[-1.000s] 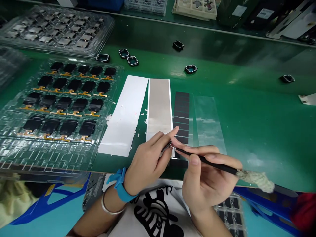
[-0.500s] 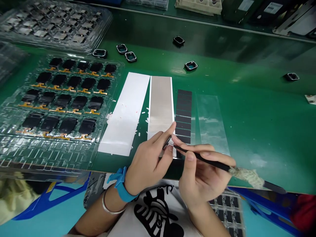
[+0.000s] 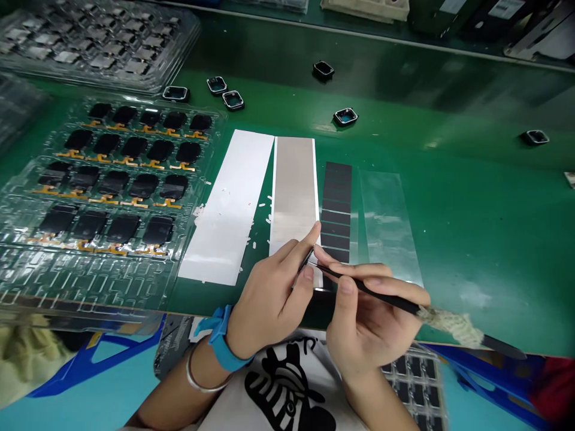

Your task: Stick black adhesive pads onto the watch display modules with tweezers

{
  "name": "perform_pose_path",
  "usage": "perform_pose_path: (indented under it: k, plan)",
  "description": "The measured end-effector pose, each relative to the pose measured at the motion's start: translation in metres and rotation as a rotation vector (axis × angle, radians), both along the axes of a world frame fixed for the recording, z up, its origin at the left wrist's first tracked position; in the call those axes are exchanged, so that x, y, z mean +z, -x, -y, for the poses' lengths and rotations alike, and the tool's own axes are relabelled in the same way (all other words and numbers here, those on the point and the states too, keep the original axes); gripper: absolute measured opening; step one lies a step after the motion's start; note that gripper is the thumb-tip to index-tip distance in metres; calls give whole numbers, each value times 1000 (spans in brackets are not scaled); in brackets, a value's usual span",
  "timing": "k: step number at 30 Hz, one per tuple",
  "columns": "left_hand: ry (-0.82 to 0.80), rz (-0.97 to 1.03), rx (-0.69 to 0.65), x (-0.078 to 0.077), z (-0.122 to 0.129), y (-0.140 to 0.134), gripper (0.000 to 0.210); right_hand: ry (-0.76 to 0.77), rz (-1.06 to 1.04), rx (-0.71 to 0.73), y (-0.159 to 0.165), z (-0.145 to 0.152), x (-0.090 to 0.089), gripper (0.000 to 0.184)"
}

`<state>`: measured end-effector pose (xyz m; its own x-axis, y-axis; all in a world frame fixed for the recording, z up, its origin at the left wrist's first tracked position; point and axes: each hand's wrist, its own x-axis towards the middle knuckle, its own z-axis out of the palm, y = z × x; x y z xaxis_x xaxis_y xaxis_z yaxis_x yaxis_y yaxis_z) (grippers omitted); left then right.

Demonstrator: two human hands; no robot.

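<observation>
My left hand (image 3: 276,293) pinches a small thin dark piece (image 3: 305,258) between thumb and fingers. It is seen nearly edge-on and looks like a watch screen, though fingers cover much of it. In my right hand (image 3: 375,317) is a pair of slim black tweezers (image 3: 381,293), their rear part wrapped in pale frayed tape. The tweezers' tip meets the edge of the dark piece; whether it grips anything there is too small to tell. Both hands are above the near end of a grey-brown strip with white edges (image 3: 294,179) and a sheet of black adhesive pieces (image 3: 336,203).
On the left lies a clear tray (image 3: 90,278) with rows of black watch screens (image 3: 108,143). A white strip (image 3: 229,209) and a transparent film (image 3: 389,221) flank the middle sheets. Several watch cases (image 3: 345,117) lie farther back. Behind, at left, are stacked trays of metal parts (image 3: 103,60).
The hands hold nearly the same pose, with the tweezers still at the dark piece. The piece is tilted slightly more edge-on. The view has shifted a little.
</observation>
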<state>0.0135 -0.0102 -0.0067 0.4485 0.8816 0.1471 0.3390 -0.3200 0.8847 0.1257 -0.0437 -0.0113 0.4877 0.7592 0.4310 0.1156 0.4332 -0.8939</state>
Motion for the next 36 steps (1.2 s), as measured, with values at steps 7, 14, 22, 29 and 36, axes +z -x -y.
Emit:
perform_pose_path:
  k: [7,14,22,29,36]
  plan:
    - [-21,-19,2,-1,0,0,50,-7,11,-4,-1,0,-1,26]
    - [-24,-18,1,0,0,0,50,-43,-25,62,-2,1,-2,33]
    - [-16,-7,-8,-1,0,0,52,-45,-18,73,-3,1,-3,31]
    - [3,-15,-8,-1,1,1,51,-127,7,49,-6,-1,-4,33]
    - [-123,-88,3,-3,-2,-4,51,-171,-28,18,-7,-4,-6,31]
